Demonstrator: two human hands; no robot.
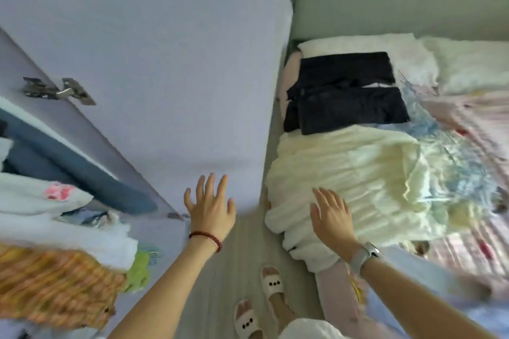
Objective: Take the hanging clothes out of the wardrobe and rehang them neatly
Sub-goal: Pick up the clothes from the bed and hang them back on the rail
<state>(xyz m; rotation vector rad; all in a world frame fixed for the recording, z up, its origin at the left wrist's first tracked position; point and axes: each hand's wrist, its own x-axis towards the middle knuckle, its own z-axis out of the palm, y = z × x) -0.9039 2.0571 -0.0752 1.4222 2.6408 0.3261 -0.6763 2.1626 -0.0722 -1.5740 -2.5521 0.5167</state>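
1. The hanging clothes (55,215) crowd the open wardrobe (82,129) at about 9 o'clock from the left hand (210,208); the row seems to run from 7 towards 11 o'clock.
2. The left hand is nearer, fingers spread, holding nothing.
3. The right hand (332,217) lies flat-fingered on a cream garment (358,173) on the bed (468,132), gripping nothing.
4. Rail and hangers are hidden; the left edge is motion-blurred.
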